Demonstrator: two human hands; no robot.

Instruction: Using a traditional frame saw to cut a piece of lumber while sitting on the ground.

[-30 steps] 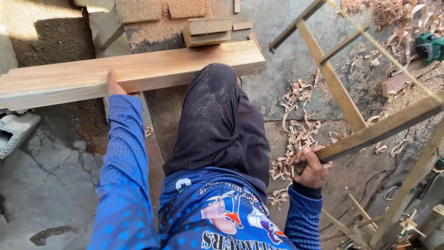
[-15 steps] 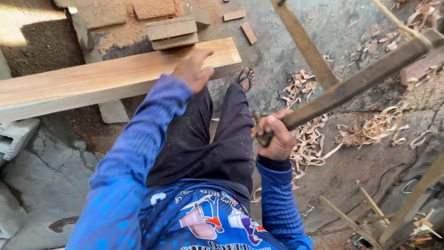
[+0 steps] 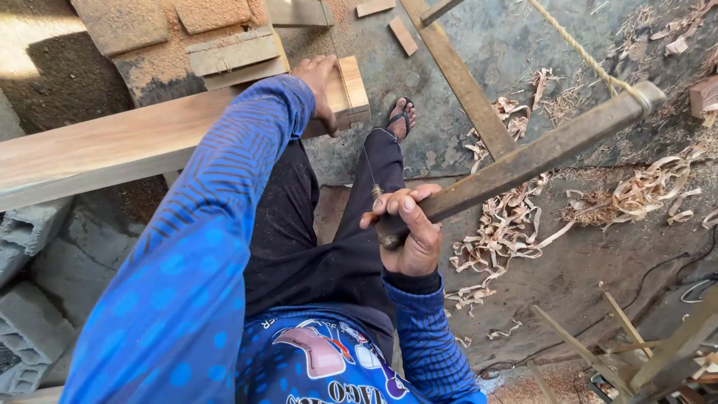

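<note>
Outdoor carpentry workshop, wood shavings (image 3: 516, 224), plank (image 3: 112, 146), offcuts (image 3: 402, 35)

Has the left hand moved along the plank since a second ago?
Yes. The left hand has slid from mid-plank to the cut end of the plank.

The floor (image 3: 613, 247) is grey concrete and dusty, with many curled wood shavings (image 3: 516, 224) lying on it. Grey cement blocks (image 3: 30, 322) stand at the left. Strong sunlight falls on the upper left corner; short offcuts (image 3: 402, 35) lie near.
</note>
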